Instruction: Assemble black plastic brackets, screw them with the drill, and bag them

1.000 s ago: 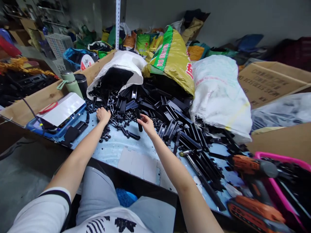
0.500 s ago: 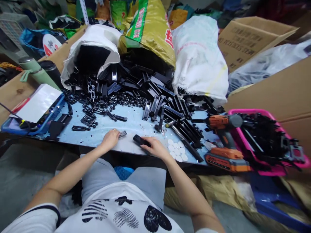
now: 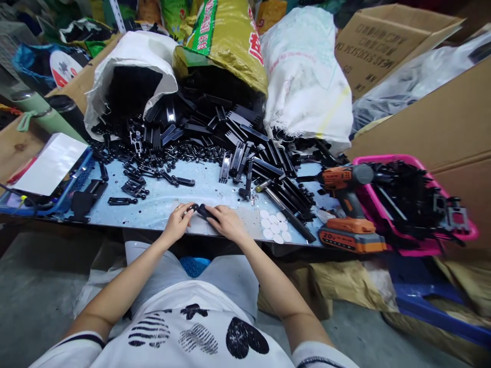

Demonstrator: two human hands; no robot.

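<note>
At the table's front edge my left hand (image 3: 179,222) is closed on a small black part (image 3: 195,207), its fingertips pinching it. Close beside it, my right hand (image 3: 225,222) grips a black bracket-like piece (image 3: 204,210). The two pieces meet or nearly meet between the hands; I cannot tell whether they are joined. Fingers hide most of both. To the right of my right hand lie several white round discs (image 3: 274,227). A hammer (image 3: 286,210) rests just beyond them, beside a stack of black slotted strips (image 3: 268,168).
An orange cordless drill (image 3: 347,204) stands at the right, next to a pink basket (image 3: 418,162) of black parts. Open sacks (image 3: 132,48) spill black pieces and screws (image 3: 192,153) along the back. A blue tray (image 3: 72,191) sits at the left with a green bottle (image 3: 49,115) behind.
My hands have come together; the black piece in my right hand moved left to meet the small part in my left. The camera view has shifted slightly.
</note>
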